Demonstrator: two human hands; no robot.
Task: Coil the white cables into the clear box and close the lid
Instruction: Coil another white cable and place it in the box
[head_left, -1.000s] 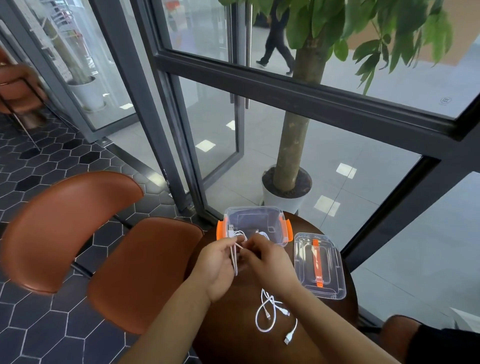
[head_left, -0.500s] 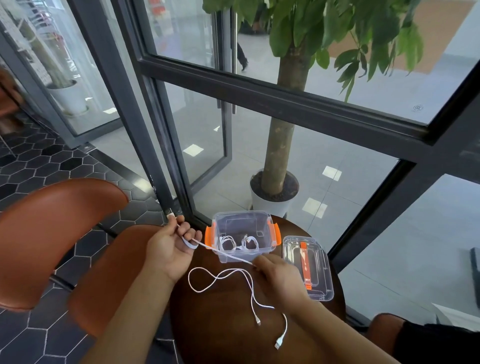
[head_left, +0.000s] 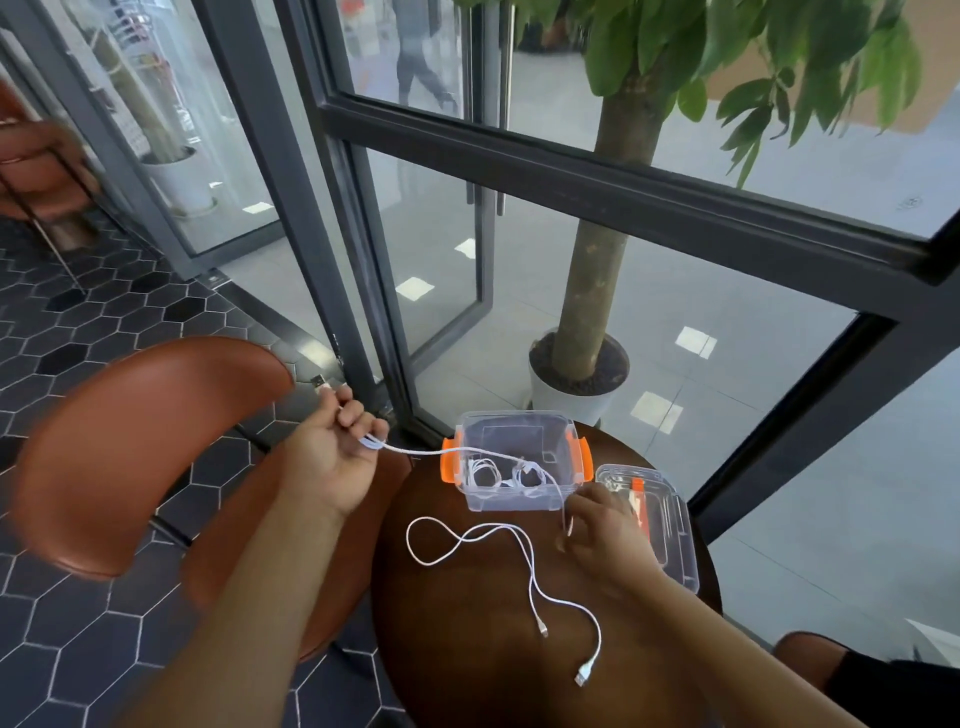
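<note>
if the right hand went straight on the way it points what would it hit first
Most likely the near wall of the box. The right hand, pinching a cable, points up-left at it with little gap; one view leaves depth unsure.

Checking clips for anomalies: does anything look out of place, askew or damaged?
Nothing stands out. One thin white cable lies uncoiled on the round brown table and the clear plastic lid sits beside the clear box, as expected mid-task.

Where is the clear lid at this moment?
In the head view the clear lid lies on the round table, right of the clear box, beside the right hand.
</note>
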